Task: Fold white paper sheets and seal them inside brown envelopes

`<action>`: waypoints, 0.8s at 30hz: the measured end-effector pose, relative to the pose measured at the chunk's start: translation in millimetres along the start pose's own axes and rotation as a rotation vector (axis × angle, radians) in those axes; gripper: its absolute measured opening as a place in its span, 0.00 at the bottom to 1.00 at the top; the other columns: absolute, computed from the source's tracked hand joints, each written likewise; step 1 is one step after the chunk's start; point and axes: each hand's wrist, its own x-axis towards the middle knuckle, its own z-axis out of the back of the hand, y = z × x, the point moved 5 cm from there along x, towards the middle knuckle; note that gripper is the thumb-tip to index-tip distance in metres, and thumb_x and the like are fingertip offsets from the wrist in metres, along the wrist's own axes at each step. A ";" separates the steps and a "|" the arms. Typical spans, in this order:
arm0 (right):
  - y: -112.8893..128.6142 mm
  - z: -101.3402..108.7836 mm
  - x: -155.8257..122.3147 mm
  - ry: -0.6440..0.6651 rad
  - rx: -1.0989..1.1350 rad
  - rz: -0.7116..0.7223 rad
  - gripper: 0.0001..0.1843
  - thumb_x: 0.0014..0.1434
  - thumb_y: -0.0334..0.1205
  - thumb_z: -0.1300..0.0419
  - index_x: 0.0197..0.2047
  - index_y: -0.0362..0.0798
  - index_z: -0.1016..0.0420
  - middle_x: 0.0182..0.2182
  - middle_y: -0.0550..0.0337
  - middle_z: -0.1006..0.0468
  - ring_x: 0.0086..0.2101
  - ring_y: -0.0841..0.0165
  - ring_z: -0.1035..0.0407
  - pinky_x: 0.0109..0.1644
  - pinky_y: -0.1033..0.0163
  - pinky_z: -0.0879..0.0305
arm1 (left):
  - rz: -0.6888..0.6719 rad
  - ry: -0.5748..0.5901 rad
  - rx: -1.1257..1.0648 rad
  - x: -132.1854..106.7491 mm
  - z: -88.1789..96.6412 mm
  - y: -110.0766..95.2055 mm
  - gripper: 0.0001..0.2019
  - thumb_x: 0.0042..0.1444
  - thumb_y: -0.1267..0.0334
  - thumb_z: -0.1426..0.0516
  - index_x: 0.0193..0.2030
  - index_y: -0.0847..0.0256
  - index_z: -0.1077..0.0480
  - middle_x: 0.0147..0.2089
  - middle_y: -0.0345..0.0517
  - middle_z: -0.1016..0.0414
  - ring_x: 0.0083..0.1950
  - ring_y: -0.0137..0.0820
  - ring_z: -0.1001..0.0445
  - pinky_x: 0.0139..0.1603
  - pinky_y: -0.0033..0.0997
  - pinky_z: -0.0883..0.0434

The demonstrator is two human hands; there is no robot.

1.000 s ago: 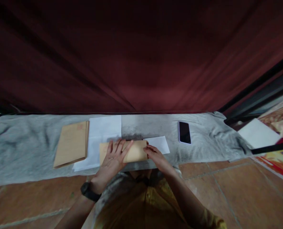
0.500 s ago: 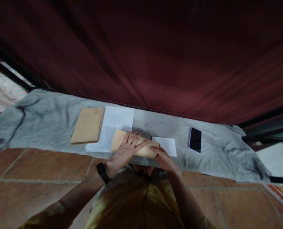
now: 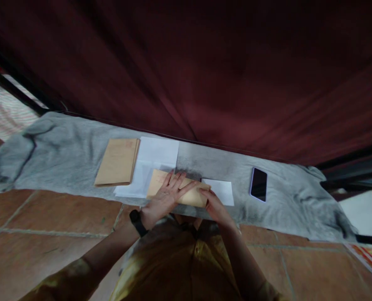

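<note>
Grip on the right hand (image 3: 216, 207) is narrow: it's got hold of the right end of the envelope (image 3: 193, 197), with the thumb lying on top and the fingers curled round the edge. Can't honestly make out what the fingertips are doing underneath, it's pretty blurry down there. The left hand (image 3: 167, 195) isn't pinching anything, it's just lying palm down on the envelope with the fingers spread out and the thumb pointing over toward the other hand. Black watch (image 3: 137, 223) on that wrist.

The envelope itself is right in front of the person, near the close edge of the surface (image 3: 292, 200), which is draped in grey cloth. It runs left to right on a bit of a slant. Its left end, with some faint reddish print, overlaps the paper (image 3: 157, 156), and its right end is just beside the card (image 3: 225, 192), a small white one.

Over on the left there's a brown stack (image 3: 118, 162) right up against the paper, with a reddish mark near its top corner. The phone (image 3: 259, 184) sits well to the right, screen up and dark, pale purple edge. Behind everything hangs a dark red curtain (image 3: 204, 92), and the floor (image 3: 67, 213) is orange-brown tile.
</note>
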 end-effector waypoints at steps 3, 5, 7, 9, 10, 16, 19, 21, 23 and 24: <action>6.5 -6.5 1.1 0.007 -0.033 0.036 0.21 0.50 0.54 0.31 0.45 0.54 0.22 0.43 0.57 0.16 0.45 0.56 0.24 0.53 0.51 0.31 | 0.001 0.002 -0.054 -2.8 -7.2 10.9 0.49 0.55 0.69 0.42 0.78 0.49 0.66 0.79 0.59 0.53 0.76 0.51 0.48 0.74 0.59 0.51; 11.3 -8.5 0.7 -0.002 -0.079 0.072 0.20 0.49 0.53 0.31 0.43 0.54 0.20 0.43 0.58 0.16 0.45 0.56 0.25 0.56 0.51 0.32 | 0.008 0.004 -0.076 -4.3 -10.3 18.0 0.51 0.53 0.67 0.39 0.78 0.51 0.64 0.77 0.60 0.50 0.75 0.52 0.46 0.74 0.59 0.51; 15.0 -8.7 -0.4 -0.035 -0.127 0.106 0.19 0.49 0.53 0.31 0.42 0.54 0.20 0.43 0.58 0.17 0.47 0.57 0.26 0.57 0.53 0.34 | 0.016 0.006 -0.091 -5.5 -12.1 24.1 0.53 0.51 0.66 0.38 0.78 0.53 0.64 0.75 0.62 0.46 0.74 0.52 0.44 0.73 0.59 0.51; 15.7 -8.7 -1.8 -0.083 -0.159 0.107 0.19 0.48 0.53 0.31 0.41 0.54 0.19 0.43 0.59 0.17 0.48 0.58 0.27 0.56 0.54 0.34 | 0.026 0.012 -0.102 -6.0 -12.8 29.1 0.53 0.50 0.65 0.38 0.78 0.55 0.63 0.73 0.61 0.42 0.73 0.52 0.42 0.73 0.58 0.50; 15.0 -8.9 -2.5 -0.107 -0.168 0.096 0.19 0.47 0.53 0.31 0.41 0.53 0.20 0.42 0.59 0.18 0.47 0.58 0.27 0.56 0.54 0.33 | 0.029 0.015 -0.107 -6.0 -12.6 31.4 0.53 0.50 0.65 0.38 0.78 0.55 0.63 0.72 0.61 0.40 0.72 0.51 0.41 0.73 0.58 0.50; 19.8 -3.0 -4.9 -0.097 -0.057 0.167 0.23 0.49 0.52 0.30 0.47 0.52 0.21 0.45 0.57 0.19 0.46 0.60 0.26 0.53 0.54 0.30 | 0.046 -0.001 -0.158 -6.7 -2.4 48.8 0.51 0.50 0.66 0.41 0.78 0.55 0.62 0.67 0.57 0.34 0.69 0.49 0.37 0.73 0.57 0.49; 29.8 28.0 -5.8 -0.193 -0.127 0.269 0.21 0.54 0.51 0.33 0.49 0.52 0.21 0.44 0.58 0.18 0.44 0.62 0.25 0.55 0.52 0.28 | 0.075 -0.026 -0.183 -9.6 -1.6 61.1 0.50 0.51 0.64 0.41 0.78 0.53 0.61 0.68 0.56 0.35 0.69 0.51 0.37 0.73 0.58 0.49; 36.4 52.5 -7.9 -0.312 -0.373 0.358 0.18 0.59 0.48 0.38 0.52 0.53 0.21 0.42 0.58 0.18 0.45 0.62 0.25 0.57 0.52 0.30 | 0.085 -0.022 -0.208 -11.3 -8.4 67.3 0.50 0.51 0.63 0.41 0.78 0.52 0.62 0.68 0.55 0.36 0.69 0.51 0.37 0.72 0.58 0.48; 38.7 65.8 -10.3 -0.337 -0.647 0.476 0.18 0.64 0.43 0.43 0.56 0.54 0.22 0.50 0.56 0.19 0.52 0.61 0.27 0.63 0.50 0.34 | 0.098 0.006 -0.243 -11.8 -20.9 72.0 0.51 0.51 0.62 0.40 0.78 0.52 0.63 0.68 0.55 0.36 0.69 0.50 0.37 0.72 0.57 0.46; 36.8 67.7 -11.3 -0.320 -0.773 0.531 0.19 0.66 0.41 0.45 0.58 0.53 0.23 0.55 0.55 0.21 0.56 0.60 0.29 0.66 0.49 0.37 | 0.110 0.022 -0.263 -11.6 -28.2 74.2 0.52 0.50 0.61 0.40 0.78 0.52 0.63 0.68 0.55 0.36 0.69 0.50 0.37 0.71 0.57 0.46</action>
